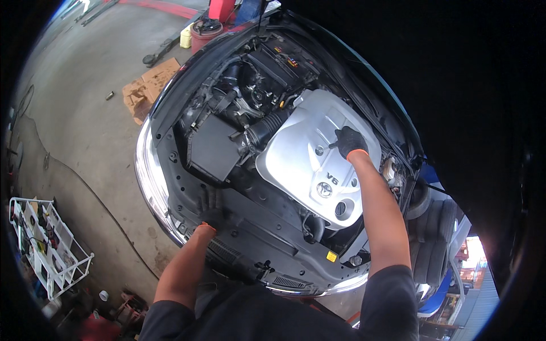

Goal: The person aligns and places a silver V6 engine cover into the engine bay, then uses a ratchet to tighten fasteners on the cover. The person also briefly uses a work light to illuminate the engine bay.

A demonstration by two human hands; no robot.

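Observation:
My left hand [211,209], in a black glove with an orange cuff, rests on the black plastic panel [259,219] at the front of a car's engine bay. Its fingers are spread. On the silver engine cover [296,156] lies my right hand [351,142], gloved the same way. Its thumb and a finger stand apart, pointing left toward a round fastener [319,150] without reaching it. I see nothing held in either hand. The cover sits over the engine, with an oil filler cap [341,209] showing through its near opening. What lies under my right palm is hidden.
A black air filter box [213,149] and ribbed intake hose [267,128] lie left of the cover. The dark raised hood [466,85] fills the right. On the floor are cardboard [152,85], a red bucket [206,35] and a white wheeled rack [48,241]. Tires [435,238] are stacked at right.

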